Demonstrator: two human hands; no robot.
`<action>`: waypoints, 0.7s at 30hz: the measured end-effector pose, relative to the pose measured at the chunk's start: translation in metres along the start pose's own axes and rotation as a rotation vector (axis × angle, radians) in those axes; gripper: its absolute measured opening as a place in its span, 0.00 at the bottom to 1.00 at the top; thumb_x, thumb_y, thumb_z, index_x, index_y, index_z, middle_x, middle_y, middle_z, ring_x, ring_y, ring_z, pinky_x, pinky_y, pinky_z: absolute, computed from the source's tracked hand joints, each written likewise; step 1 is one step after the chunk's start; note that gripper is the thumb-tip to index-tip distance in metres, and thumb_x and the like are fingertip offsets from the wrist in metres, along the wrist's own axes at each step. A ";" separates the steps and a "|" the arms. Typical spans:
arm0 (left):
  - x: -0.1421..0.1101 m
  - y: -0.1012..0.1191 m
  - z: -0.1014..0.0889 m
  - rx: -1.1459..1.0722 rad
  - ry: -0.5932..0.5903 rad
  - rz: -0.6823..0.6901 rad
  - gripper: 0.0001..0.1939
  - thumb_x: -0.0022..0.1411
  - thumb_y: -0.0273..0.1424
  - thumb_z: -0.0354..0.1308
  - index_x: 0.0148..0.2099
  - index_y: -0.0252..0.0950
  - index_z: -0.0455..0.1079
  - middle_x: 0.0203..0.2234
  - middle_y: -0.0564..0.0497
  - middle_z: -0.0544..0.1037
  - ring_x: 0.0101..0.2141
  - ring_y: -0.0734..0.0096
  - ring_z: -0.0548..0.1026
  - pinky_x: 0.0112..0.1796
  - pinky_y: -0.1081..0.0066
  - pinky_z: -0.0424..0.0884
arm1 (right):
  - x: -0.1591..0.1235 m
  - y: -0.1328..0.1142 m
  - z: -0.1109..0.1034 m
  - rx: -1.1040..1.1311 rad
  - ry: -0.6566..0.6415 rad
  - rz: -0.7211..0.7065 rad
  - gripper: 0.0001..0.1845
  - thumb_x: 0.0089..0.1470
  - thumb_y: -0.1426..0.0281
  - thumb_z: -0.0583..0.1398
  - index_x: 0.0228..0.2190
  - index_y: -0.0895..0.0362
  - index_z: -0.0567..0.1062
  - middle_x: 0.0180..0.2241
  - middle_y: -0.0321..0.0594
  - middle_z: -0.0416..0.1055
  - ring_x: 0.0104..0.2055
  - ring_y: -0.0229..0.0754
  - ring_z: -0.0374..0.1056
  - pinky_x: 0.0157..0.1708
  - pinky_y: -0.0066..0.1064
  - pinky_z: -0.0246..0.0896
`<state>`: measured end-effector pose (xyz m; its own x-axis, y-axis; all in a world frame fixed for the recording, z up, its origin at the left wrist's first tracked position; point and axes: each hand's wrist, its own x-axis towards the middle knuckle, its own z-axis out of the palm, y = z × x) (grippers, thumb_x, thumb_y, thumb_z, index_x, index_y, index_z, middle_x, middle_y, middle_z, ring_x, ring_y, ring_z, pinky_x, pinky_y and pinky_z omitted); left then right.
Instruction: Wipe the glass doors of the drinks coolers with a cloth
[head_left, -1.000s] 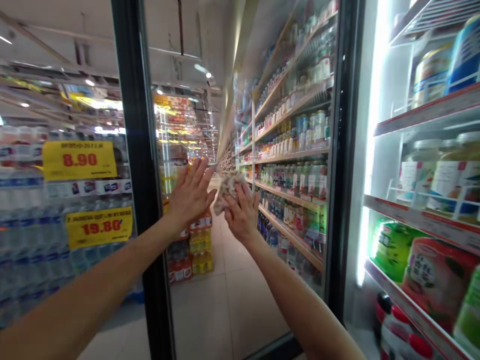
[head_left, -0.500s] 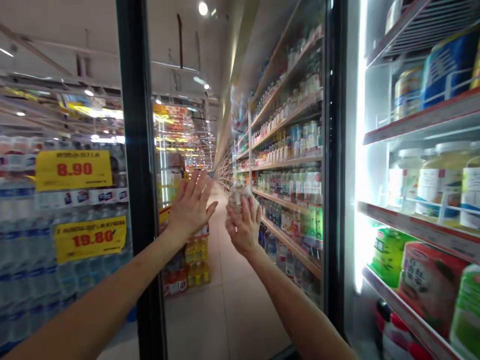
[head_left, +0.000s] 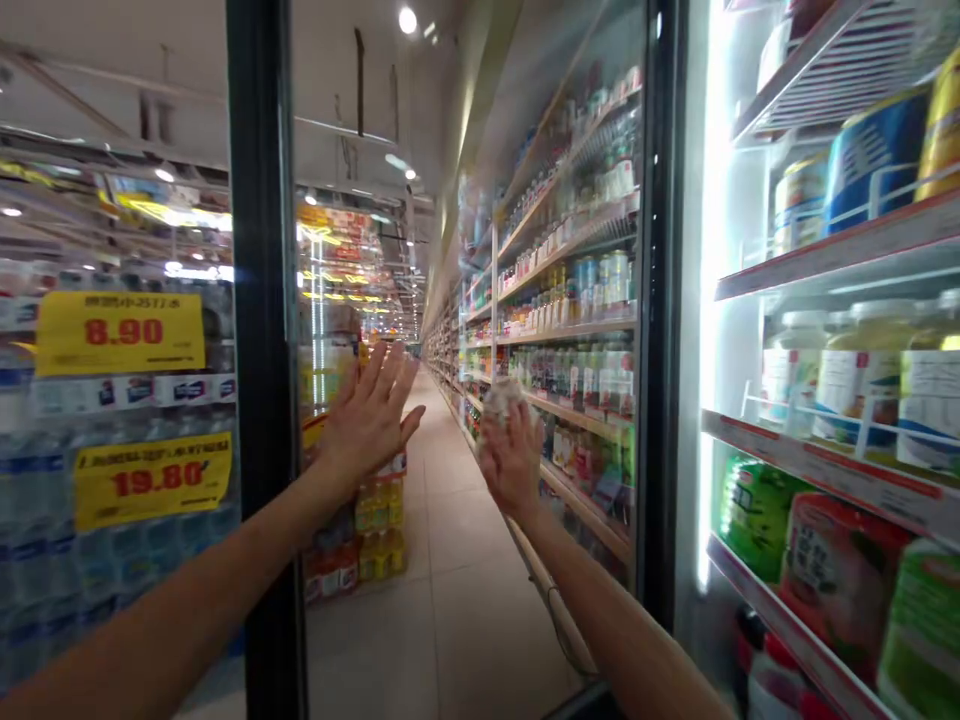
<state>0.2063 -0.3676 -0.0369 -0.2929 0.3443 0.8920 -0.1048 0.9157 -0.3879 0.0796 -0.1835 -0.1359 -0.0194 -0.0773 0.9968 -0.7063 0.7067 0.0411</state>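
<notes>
A glass door (head_left: 367, 640) in a black frame (head_left: 262, 250) stands open in front of me. My left hand (head_left: 365, 415) lies flat against its pane, fingers spread and stretched out, with nothing in it. To its right, my right hand (head_left: 514, 460) presses a crumpled, pale, mottled cloth (head_left: 499, 400) on the glass. The fingers of that hand lie over the cloth and are slightly smeared by motion. Shelves of drinks and an aisle show in the pane; I cannot tell how much of this is reflection.
On the right is a lit cooler shelf (head_left: 832, 465) with bottles (head_left: 855, 370), cans and a red pack (head_left: 844, 580). Left of the door stand stacked water bottles (head_left: 45, 540) with yellow price signs (head_left: 120, 332). A tiled floor (head_left: 450, 540) runs down the aisle.
My right hand has slid the cloth rightward and slightly down across the glass. My left hand stays spread on the pane. The view has shifted a little.
</notes>
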 end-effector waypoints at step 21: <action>0.000 0.000 -0.001 -0.006 -0.006 -0.001 0.34 0.60 0.39 0.50 0.64 0.38 0.42 0.63 0.44 0.45 0.62 0.60 0.40 0.59 0.53 0.39 | -0.039 0.095 -0.023 -0.148 -0.108 0.357 0.26 0.57 0.66 0.45 0.57 0.54 0.57 0.61 0.48 0.49 0.64 0.51 0.40 0.57 0.55 0.41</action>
<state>0.2076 -0.3674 -0.0365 -0.2988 0.3418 0.8910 -0.0996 0.9174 -0.3853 0.0298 -0.0973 -0.1695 -0.3246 0.1233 0.9378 -0.5326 0.7955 -0.2889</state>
